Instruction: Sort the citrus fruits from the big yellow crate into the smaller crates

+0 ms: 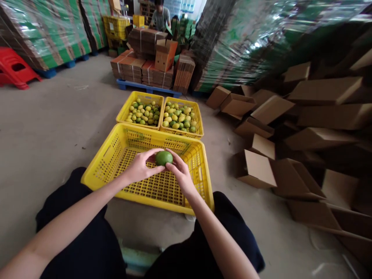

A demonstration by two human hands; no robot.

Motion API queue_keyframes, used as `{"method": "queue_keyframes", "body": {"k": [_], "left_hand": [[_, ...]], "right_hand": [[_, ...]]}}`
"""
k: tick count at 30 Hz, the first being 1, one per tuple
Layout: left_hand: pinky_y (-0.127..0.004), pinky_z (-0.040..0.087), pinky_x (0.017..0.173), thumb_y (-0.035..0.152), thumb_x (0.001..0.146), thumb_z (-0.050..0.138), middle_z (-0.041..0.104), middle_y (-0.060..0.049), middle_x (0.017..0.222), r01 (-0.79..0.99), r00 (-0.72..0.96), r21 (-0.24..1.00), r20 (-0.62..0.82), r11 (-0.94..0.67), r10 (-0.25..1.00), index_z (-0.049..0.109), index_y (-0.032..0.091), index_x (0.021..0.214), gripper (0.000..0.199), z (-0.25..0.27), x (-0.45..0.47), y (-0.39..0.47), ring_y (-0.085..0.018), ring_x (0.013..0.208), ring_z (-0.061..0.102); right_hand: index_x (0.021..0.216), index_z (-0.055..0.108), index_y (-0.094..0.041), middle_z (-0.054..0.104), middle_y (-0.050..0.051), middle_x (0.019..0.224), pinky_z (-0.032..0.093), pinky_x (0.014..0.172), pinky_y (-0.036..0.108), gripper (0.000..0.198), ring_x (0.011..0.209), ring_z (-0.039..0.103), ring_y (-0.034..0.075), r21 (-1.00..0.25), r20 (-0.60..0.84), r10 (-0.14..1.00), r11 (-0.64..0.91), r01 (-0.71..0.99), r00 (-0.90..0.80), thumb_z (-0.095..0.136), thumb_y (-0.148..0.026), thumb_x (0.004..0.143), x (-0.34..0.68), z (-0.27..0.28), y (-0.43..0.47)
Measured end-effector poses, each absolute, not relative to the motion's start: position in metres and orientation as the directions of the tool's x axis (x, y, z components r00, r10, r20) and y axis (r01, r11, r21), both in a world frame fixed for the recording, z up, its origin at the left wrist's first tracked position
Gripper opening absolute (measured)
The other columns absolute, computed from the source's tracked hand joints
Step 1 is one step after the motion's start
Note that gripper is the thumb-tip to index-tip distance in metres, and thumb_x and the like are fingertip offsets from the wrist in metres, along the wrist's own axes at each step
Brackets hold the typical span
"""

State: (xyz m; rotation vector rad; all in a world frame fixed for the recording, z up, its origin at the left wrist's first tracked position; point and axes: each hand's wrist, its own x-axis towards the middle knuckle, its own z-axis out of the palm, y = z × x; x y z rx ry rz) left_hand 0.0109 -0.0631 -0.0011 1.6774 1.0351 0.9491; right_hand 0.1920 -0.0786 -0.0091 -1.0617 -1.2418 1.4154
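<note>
Between my two hands is a single green lemon (pixel 164 158), held by the fingertips above a yellow plastic crate (pixel 136 197). My left hand (pixel 142 166) grips it from the left, thumb below and fingers on top. From the right, my right hand (pixel 180 170) closes its thumb and fingers on the same lemon. The crate's perforated floor shows beneath my hands, with no fruit visible on it. Just beyond stand two smaller-looking yellow crates, the left crate (pixel 123 114) and the right crate (pixel 200 120), both filled with yellow and green lemons.
Many brown cardboard boxes (pixel 261 170) lie heaped on the right. Flattened cartons (pixel 157 77) sit on a blue pallet (pixel 148 88) ahead, with a person (pixel 161 18) behind them. Plastic-wrapped stacks (pixel 58 31) flank both sides. A red stool (pixel 17 69) stands at far left.
</note>
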Motion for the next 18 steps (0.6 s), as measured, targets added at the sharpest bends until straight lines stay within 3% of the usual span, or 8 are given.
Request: {"method": "queue_keyframes", "body": {"k": [4, 8, 13, 16, 18], "left_hand": [[-0.043, 0.046, 0.107, 0.027, 0.082, 0.071, 0.066, -0.009, 0.127, 0.325, 0.352, 0.803, 0.388, -0.5, 0.852, 0.061, 0.025, 0.131, 0.05, -0.004, 0.01, -0.066, -0.026, 0.118, 0.061], [-0.046, 0.042, 0.112, 0.013, 0.081, 0.065, 0.059, -0.007, 0.135, 0.369, 0.381, 0.73, 0.446, -0.575, 0.81, 0.06, 0.029, 0.131, 0.053, -0.014, 0.009, -0.066, -0.028, 0.128, 0.053], [-0.046, 0.048, 0.103, 0.017, 0.074, 0.073, 0.061, -0.012, 0.13, 0.322, 0.324, 0.855, 0.304, -0.407, 0.896, 0.052, 0.022, 0.135, 0.065, -0.015, 0.016, -0.067, -0.029, 0.116, 0.06], [-0.042, 0.053, 0.094, 0.027, 0.074, 0.076, 0.067, -0.011, 0.116, 0.172, 0.367, 0.965, 0.123, -0.197, 0.922, 0.056, 0.021, 0.126, 0.056, -0.007, 0.017, -0.068, -0.027, 0.102, 0.065], [-0.04, 0.054, 0.092, 0.032, 0.076, 0.074, 0.066, -0.01, 0.116, 0.019, 0.426, 0.998, 0.052, -0.067, 0.903, 0.056, 0.021, 0.124, 0.052, -0.003, 0.015, -0.066, -0.027, 0.103, 0.065]], "right_hand": [[0.115, 0.068, -0.022, 0.071, 0.007, 0.107, 0.058, 0.076, 0.039, 0.046, 0.088, 0.067, 0.024, -0.976, -0.08, 0.976, -0.118, -0.181, -0.205, 0.061, -0.055, 0.084, 0.191, -0.011, -0.077], [0.112, 0.066, -0.022, 0.069, 0.004, 0.088, 0.056, 0.073, 0.036, 0.04, 0.074, 0.063, 0.019, -0.999, 0.004, 0.991, -0.002, -0.041, -0.136, 0.062, -0.051, 0.085, 0.191, -0.01, -0.083], [0.114, 0.064, -0.026, 0.069, 0.003, 0.092, 0.055, 0.078, 0.038, 0.033, 0.083, 0.064, 0.021, -0.988, 0.141, 0.985, 0.146, 0.05, -0.097, 0.064, -0.043, 0.086, 0.191, -0.013, -0.089], [0.121, 0.061, -0.028, 0.07, 0.005, 0.103, 0.055, 0.084, 0.04, 0.039, 0.091, 0.066, 0.022, -0.966, 0.227, 0.971, 0.235, 0.109, -0.08, 0.067, -0.04, 0.085, 0.192, -0.016, -0.089], [0.124, 0.061, -0.029, 0.069, 0.007, 0.112, 0.055, 0.087, 0.04, 0.043, 0.098, 0.065, 0.023, -0.946, 0.277, 0.958, 0.285, 0.154, -0.074, 0.07, -0.039, 0.083, 0.192, -0.017, -0.088]]}}
